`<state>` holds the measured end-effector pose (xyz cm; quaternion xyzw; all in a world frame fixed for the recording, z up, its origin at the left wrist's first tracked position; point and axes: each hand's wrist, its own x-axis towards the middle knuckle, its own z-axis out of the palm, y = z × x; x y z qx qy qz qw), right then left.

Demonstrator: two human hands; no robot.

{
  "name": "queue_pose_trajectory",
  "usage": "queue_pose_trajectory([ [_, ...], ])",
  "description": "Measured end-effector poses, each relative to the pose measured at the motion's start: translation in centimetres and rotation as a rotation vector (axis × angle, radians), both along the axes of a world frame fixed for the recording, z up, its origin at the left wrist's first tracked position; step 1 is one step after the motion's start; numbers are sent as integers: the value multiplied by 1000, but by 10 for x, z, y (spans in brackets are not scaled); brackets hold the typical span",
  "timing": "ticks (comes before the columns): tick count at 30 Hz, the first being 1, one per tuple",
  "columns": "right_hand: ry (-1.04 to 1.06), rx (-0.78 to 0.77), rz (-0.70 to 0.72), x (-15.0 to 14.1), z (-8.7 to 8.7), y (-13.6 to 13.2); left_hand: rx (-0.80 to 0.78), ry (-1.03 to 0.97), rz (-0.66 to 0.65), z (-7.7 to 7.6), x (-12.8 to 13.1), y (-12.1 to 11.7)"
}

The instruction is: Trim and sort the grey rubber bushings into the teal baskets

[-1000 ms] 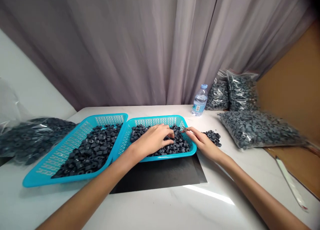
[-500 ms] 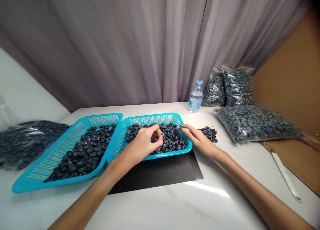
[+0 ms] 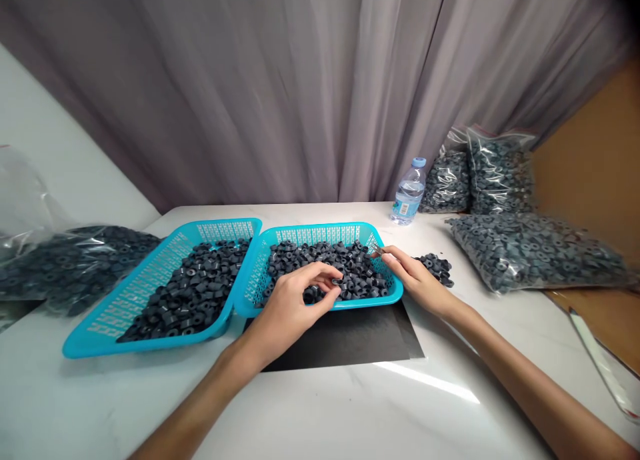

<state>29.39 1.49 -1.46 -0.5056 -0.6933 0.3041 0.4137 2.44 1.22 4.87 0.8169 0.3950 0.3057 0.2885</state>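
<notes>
My left hand is over the front of the right blue basket, pinching a small dark ring-shaped piece between thumb and fingers. At that basket's right rim, my right hand is closed on a slim metal tool, its tip pointing inward over the basket. Most of the tool is hidden by the fingers, so its exact kind is unclear. Many dark grey ring pieces fill the right basket. More of them lie in the left blue basket, beside it.
A loose pile of pieces lies beyond my right hand. Filled clear bags and a water bottle stand at the right back; another bag lies far left. A black sheet lies under the right basket.
The view has shifted slightly left, so things appear further right. My left hand has turned a little, and the piece in its pinch now shows. The right hand keeps its hold on the tool.
</notes>
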Motion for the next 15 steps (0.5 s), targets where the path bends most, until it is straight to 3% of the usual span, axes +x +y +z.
queue_pose_trajectory([
  [6,3,5,7,0,1,-1,-135,-116,-36,-2,-1,1],
  [15,0,15,8,0,1,0,-176,-142,-49,-5,-1,1],
])
